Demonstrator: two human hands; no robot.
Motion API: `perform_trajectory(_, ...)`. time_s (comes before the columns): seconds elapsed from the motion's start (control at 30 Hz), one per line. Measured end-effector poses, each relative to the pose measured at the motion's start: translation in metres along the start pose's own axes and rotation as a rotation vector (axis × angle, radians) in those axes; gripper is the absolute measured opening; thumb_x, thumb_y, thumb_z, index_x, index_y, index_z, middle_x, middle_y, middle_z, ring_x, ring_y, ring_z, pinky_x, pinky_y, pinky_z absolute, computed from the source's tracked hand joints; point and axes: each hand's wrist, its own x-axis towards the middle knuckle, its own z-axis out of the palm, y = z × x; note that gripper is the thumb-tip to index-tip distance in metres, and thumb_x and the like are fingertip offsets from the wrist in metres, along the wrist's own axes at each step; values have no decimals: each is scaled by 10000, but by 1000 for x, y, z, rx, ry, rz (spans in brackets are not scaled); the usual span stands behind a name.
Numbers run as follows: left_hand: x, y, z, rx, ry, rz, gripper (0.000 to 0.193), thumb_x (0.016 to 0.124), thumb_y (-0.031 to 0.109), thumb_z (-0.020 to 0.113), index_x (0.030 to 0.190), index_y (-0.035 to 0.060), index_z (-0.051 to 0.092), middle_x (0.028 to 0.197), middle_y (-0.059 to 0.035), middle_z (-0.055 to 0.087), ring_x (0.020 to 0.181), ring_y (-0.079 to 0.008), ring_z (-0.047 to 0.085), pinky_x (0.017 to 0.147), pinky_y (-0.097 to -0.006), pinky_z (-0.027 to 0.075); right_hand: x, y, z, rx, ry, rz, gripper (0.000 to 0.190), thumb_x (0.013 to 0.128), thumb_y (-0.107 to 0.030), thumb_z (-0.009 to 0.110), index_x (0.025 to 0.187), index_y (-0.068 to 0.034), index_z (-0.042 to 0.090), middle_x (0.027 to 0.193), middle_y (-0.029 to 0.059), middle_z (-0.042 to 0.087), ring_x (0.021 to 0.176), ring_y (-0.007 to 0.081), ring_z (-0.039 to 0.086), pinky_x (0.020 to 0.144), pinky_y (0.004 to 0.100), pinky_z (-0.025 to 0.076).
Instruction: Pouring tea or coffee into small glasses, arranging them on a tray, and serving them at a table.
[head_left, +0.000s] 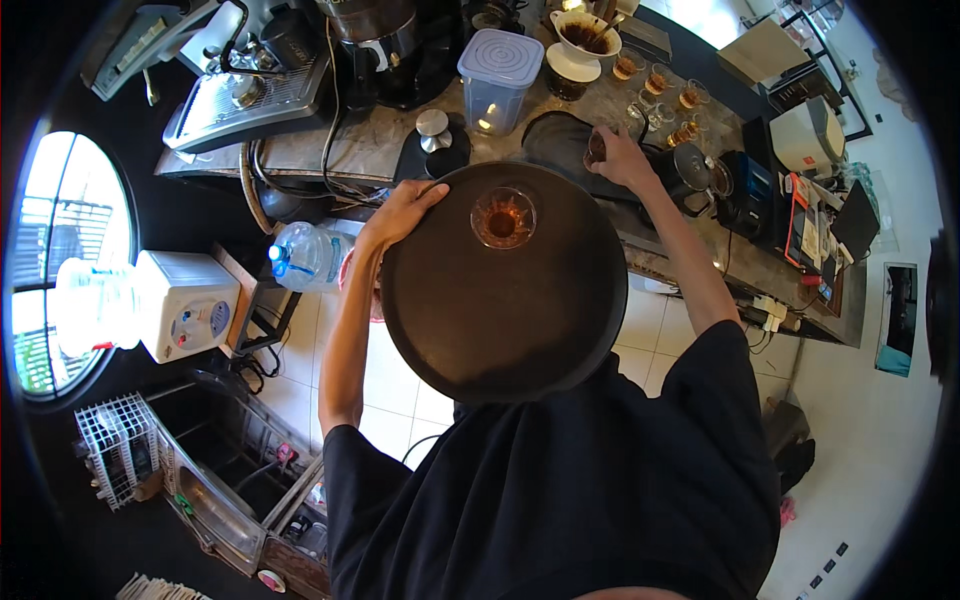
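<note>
My left hand (409, 212) grips the left rim of a round dark serving tray (502, 322), held in front of my body. Near the tray's far edge stands a clear glass (503, 218) with reddish-brown residue or liquid in it. Beyond the tray, my right hand (619, 156) holds a small glass (596, 150) with dark contents over a black mat (555, 142) on the counter. Several small glasses of amber-brown liquid (657, 79) stand farther back on the right. Near them, a white ceramic coffee dripper (585, 37) with dark grounds sits on a glass vessel (566, 84).
Along the counter (360, 139) are an espresso machine (255, 97), a metal tamper (433, 129), a lidded plastic container (499, 79) and a dark kettle (682, 169). A water dispenser (187, 307), a large plastic bottle (311, 256) and a metal sink (217, 517) are at left.
</note>
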Motion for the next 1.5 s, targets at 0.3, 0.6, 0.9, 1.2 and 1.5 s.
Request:
perform_trajectory(0.3, 24, 8, 13, 51, -92, 28, 428, 1028, 370, 533, 1086, -23, 690, 858, -24, 682, 764, -64, 605, 694, -258, 511, -83, -115, -110, -55, 289, -294, 659, 724, -273, 752, 1332, -183, 516, 1222, 142, 552, 1083, 338, 602, 908, 445, 485)
perform_trajectory(0.6, 39, 14, 16, 122, -234, 329, 350, 1016, 294, 545, 1018, -21, 697, 845, -49, 698, 787, -92, 612, 705, -303, 514, -144, -204, -92, 95, 127, -915, 714, 654, -239, 798, 1304, -105, 533, 1122, 99, 558, 1063, 245, 576, 936, 403, 368)
perform_trajectory(0.9, 35, -7, 13, 141, -90, 206, 354, 1019, 270, 546, 972, -58, 670, 823, -41, 675, 794, -74, 518, 715, -309, 472, -162, -222, -21, -143, 114, -934, 761, 643, -262, 857, 1325, -138, 541, 1112, 112, 510, 1055, 292, 518, 946, 431, 374)
perform_trajectory(1.2, 5, 21, 23, 514, 23, 472, 285, 957, 211, 621, 1112, -28, 642, 956, -89, 679, 887, -138, 591, 804, -325, 489, -164, -198, -45, 5, 185, -1073, 632, 783, -353, 784, 1331, -137, 555, 1321, 161, 467, 1297, 315, 414, 1078, 506, 296)
perform_trajectory(1.5, -8, 22, 35, 60, 130, -70, 342, 1005, 292, 586, 1070, -29, 684, 815, 1, 673, 763, -73, 584, 694, -275, 481, -84, -64, -187, 451, -27, -651, 271, 877, -265, 689, 1029, -41, 689, 970, 76, 670, 936, 232, 640, 825, 383, 482)
